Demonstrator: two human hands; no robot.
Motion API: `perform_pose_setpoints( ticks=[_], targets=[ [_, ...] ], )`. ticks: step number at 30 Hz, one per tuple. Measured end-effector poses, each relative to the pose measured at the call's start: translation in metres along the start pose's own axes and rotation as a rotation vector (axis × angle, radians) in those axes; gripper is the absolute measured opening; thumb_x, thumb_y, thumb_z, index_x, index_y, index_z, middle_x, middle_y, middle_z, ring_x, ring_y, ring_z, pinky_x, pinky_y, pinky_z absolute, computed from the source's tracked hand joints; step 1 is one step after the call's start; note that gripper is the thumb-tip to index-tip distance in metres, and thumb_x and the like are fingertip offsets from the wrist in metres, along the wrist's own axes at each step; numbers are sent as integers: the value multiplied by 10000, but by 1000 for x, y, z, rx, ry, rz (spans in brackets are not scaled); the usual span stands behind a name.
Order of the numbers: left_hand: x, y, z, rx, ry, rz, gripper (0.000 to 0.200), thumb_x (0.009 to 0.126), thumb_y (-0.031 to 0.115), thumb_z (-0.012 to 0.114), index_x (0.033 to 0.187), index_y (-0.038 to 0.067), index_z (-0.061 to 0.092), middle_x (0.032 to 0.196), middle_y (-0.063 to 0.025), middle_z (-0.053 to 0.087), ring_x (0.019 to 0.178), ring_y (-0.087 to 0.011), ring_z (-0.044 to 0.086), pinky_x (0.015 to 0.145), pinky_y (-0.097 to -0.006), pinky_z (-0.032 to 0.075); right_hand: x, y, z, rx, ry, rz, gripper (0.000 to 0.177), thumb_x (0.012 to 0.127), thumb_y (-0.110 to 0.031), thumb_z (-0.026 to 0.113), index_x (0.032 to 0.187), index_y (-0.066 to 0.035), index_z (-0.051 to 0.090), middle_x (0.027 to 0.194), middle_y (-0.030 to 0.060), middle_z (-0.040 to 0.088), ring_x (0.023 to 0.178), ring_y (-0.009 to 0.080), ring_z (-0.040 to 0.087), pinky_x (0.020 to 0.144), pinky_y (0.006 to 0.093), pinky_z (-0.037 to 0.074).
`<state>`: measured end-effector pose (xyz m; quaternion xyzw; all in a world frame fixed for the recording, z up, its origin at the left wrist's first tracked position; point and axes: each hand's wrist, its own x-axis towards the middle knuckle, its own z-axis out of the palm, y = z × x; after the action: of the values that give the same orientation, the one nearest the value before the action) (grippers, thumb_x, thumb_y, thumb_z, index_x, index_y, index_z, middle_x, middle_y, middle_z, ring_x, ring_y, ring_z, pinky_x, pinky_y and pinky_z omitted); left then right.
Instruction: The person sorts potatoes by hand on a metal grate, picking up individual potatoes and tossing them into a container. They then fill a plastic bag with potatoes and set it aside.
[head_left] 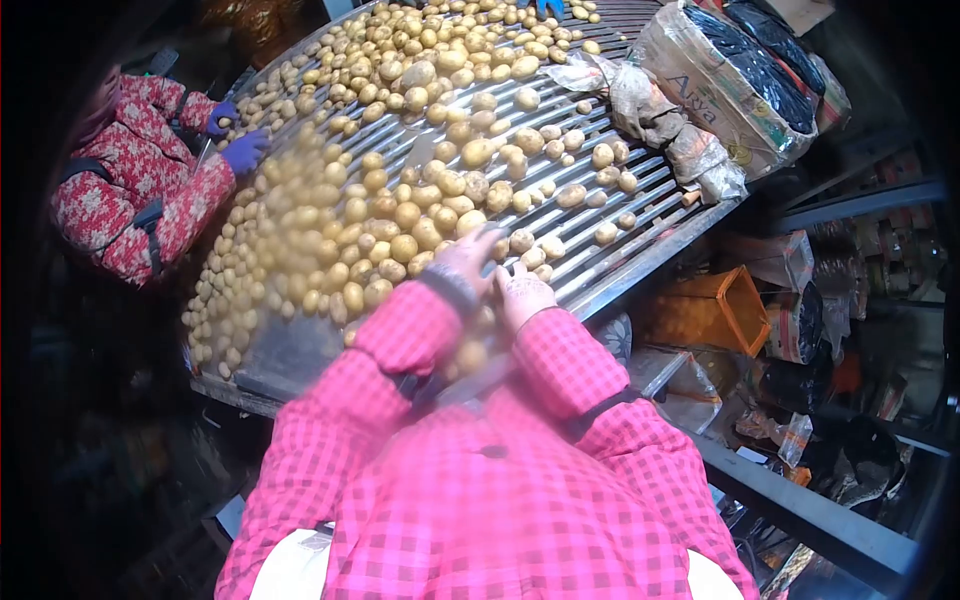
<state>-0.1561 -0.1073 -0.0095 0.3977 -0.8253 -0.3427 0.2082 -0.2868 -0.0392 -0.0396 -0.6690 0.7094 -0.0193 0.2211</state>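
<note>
Many potatoes lie over a slatted metal table. My left hand reaches over the near edge of the pile, its fingers pointing right among the potatoes; whether it holds one is hard to tell through the blur. Close beside it on the right is my right hand, with its fingers bent towards the left hand and their tips partly hidden. A few potatoes lie just beyond both hands. Below and between my wrists, more potatoes appear blurred.
At the left, a co-worker in a red patterned sleeve has purple-gloved hands at the pile. A blue glove shows at the far edge. Crumpled wrapping and a large printed bag lie at the right. An orange crate stands below.
</note>
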Motion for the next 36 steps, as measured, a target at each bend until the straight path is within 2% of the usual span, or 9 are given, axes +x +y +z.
perform_pose_setpoints(
  ticks=[6,9,13,18,24,25,28,32,36],
  targets=[
    [29,-4,13,125,-212,-153,372,777,104,555,1147,139,540,1224,-152,469,1091,-318,517,896,-392,437,-14,13,-35,251,-72,-25,518,739,-232,604,1218,-59,505,1113,181,581,1017,290,576,858,339,460],
    [13,-17,19,-81,143,-103,389,685,117,664,1052,69,544,1022,-164,556,981,-309,560,851,-359,459,-26,27,-46,1319,-246,196,557,758,-172,676,1263,-55,471,1132,72,559,974,141,550,788,264,464],
    [-19,27,4,-432,103,-327,387,738,225,699,1041,46,539,945,-137,617,866,-213,599,807,-322,475,-45,24,-38,2235,-122,262,521,832,-300,631,1270,-92,444,1200,122,545,995,270,586,713,409,530],
    [-11,-5,18,67,143,44,411,719,182,672,1095,58,561,1026,-146,596,916,-309,577,817,-385,459,-57,53,-18,2323,-267,452,470,838,-334,612,1218,-95,474,1087,136,598,886,306,621,677,414,529],
    [35,1,4,612,-135,-183,385,722,116,622,1092,118,517,1076,-133,521,957,-339,559,792,-446,459,-69,31,-22,2241,-176,184,478,826,-388,546,1158,-47,497,1000,156,615,800,352,616,674,403,515],
    [40,7,1,536,-143,-258,351,733,88,597,1071,111,502,1061,-148,524,963,-346,568,793,-450,465,-75,26,-33,2219,-135,429,466,826,-381,534,1135,-34,506,963,161,622,761,353,619,659,408,515],
    [37,-13,1,78,79,-94,371,682,93,631,1038,83,525,1021,-154,545,937,-323,571,836,-404,462,-80,25,-34,2294,-176,307,497,842,-383,523,1182,-25,471,1000,165,608,803,344,619,596,373,509],
    [1,14,-5,-734,-128,-79,472,688,79,621,1138,28,490,1123,-101,535,1061,-171,513,948,-303,394,-84,36,-20,2442,-241,139,558,864,-395,504,1316,-87,391,1159,156,553,894,311,609,575,298,496],
    [-27,37,7,-519,-353,-10,524,718,42,582,1224,20,446,1223,-105,498,1174,-193,455,1021,-319,336,-83,45,3,2510,-353,9,513,850,-246,581,1318,-127,409,1220,86,531,990,243,584,646,320,520]
  ],
)
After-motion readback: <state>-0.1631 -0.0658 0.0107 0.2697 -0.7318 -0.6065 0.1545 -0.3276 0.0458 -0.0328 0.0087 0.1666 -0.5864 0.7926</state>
